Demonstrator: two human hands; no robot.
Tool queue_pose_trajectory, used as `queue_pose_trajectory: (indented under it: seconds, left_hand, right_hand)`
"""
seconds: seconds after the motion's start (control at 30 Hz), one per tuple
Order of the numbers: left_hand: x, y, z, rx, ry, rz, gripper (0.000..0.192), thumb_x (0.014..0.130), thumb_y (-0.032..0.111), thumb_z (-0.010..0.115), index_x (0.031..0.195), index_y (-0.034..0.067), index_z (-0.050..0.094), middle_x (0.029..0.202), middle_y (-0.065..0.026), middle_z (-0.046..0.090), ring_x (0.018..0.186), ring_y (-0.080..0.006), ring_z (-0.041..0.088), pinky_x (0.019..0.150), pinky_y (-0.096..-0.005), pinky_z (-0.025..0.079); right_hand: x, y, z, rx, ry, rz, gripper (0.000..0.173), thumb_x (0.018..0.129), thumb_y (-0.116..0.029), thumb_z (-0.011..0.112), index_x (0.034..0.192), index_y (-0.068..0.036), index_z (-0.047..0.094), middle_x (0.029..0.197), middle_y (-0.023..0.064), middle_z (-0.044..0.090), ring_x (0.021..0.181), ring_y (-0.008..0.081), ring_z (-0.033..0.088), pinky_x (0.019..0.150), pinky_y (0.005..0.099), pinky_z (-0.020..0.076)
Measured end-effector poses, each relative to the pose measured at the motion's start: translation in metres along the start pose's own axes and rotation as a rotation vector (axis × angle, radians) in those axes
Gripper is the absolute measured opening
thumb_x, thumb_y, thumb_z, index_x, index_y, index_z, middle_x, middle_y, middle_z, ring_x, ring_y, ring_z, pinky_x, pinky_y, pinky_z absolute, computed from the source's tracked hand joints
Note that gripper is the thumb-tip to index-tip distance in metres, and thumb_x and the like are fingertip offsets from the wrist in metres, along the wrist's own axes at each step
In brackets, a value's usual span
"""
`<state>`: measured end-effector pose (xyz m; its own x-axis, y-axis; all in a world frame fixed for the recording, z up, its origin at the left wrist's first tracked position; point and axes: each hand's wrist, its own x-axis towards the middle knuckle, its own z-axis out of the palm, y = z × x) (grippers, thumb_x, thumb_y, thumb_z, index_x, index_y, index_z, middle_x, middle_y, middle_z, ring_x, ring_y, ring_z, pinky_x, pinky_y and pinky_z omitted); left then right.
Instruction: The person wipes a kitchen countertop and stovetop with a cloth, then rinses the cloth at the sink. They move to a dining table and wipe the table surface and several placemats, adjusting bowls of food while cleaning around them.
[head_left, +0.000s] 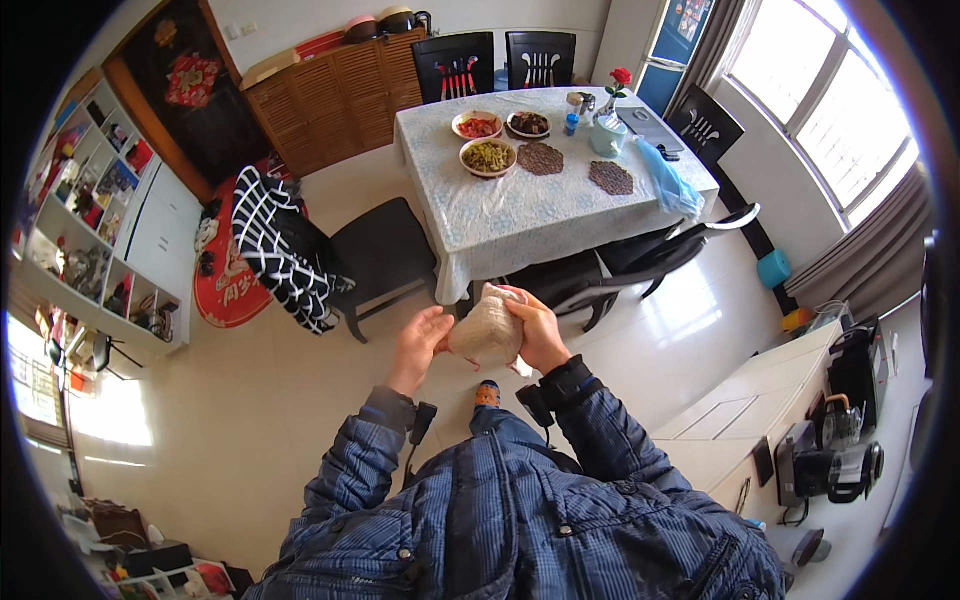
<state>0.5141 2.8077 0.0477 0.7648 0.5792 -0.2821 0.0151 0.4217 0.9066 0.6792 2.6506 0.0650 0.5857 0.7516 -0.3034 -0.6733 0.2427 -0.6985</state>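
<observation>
A crumpled beige cloth (487, 328) is held up before my body, above the tiled floor. My right hand (541, 330) grips its right side, with the thumb on top. At its left edge is my left hand (421, 346), palm turned inward with fingers bent; some of its fingertips pass behind the cloth, so its hold is hard to judge. A small pinkish edge of the cloth hangs at the bottom. Beyond my hands stands a dining table (517, 217) with a patterned cloth, bearing a plate of red food (478, 126), a plate of green vegetables (487, 157) and a dark dish (529, 124).
A black chair (386, 240) stands left of the table, beside one draped with a checked garment (274, 247). More black chairs line the table's near right side. At the lower right runs a cream counter (720, 442) with a coffee maker (817, 465). A red mat (232, 277) lies at left.
</observation>
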Motion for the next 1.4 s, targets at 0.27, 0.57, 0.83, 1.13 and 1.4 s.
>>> queue_pose_trajectory:
  seconds: [0.27, 0.57, 0.83, 1.13, 1.4]
  left_hand:
    - [0.127, 0.039, -0.023, 0.115, -0.047, -0.114, 0.046, 0.100, 0.007, 0.069, 0.142, 0.000, 0.053, 0.122, -0.0134, 0.069, 0.101, -0.0180, 0.069, 0.086, -0.0320, 0.058]
    - [0.324, 0.047, -0.011, 0.135, -0.068, -0.124, 0.026, 0.098, 0.008, 0.072, 0.123, 0.003, 0.065, 0.110, -0.0031, 0.069, 0.098, -0.0096, 0.064, 0.083, -0.0248, 0.052]
    - [0.457, -0.027, -0.010, 0.668, -0.097, -0.189, 0.043, 0.096, 0.028, 0.077, 0.125, -0.002, 0.067, 0.116, -0.0160, 0.074, 0.109, -0.0244, 0.071, 0.092, -0.0356, 0.056]
    - [0.482, -0.059, 0.021, 0.889, 0.037, 0.094, 0.014, 0.100, 0.008, 0.065, 0.112, 0.001, 0.068, 0.128, -0.0166, 0.067, 0.115, -0.0292, 0.066, 0.096, -0.0377, 0.054]
    - [0.474, -0.059, 0.073, 0.930, -0.106, 0.091, 0.017, 0.099, 0.003, 0.063, 0.115, 0.000, 0.066, 0.127, -0.0175, 0.066, 0.117, -0.0319, 0.065, 0.100, -0.0387, 0.053]
  right_hand:
    - [0.185, -0.019, 0.028, -0.097, -0.076, 0.194, 0.030, 0.106, -0.006, 0.052, 0.135, -0.001, 0.060, 0.121, 0.0125, 0.069, 0.109, 0.0240, 0.068, 0.096, 0.0403, 0.0576]
    - [0.339, -0.052, -0.041, -0.280, 0.200, 0.067, 0.042, 0.100, -0.006, 0.061, 0.142, 0.000, 0.055, 0.119, 0.0127, 0.068, 0.105, 0.0237, 0.068, 0.091, 0.0365, 0.0565]
    - [0.412, -0.070, -0.130, -1.819, 0.584, -0.541, 0.084, 0.086, -0.039, 0.080, 0.152, -0.001, 0.044, 0.158, 0.0298, 0.041, 0.147, 0.0481, 0.038, 0.121, 0.0578, 0.0291]
    - [0.441, -0.070, -0.216, -1.893, -0.017, -0.278, 0.067, 0.093, -0.037, 0.068, 0.149, -0.008, 0.048, 0.157, 0.0176, 0.044, 0.154, 0.0360, 0.034, 0.125, 0.0574, 0.0220]
    - [0.462, -0.120, -0.247, -1.725, 0.546, -0.332, 0.055, 0.094, -0.014, 0.055, 0.147, 0.000, 0.050, 0.160, 0.0269, 0.042, 0.154, 0.0445, 0.032, 0.127, 0.0594, 0.0173]
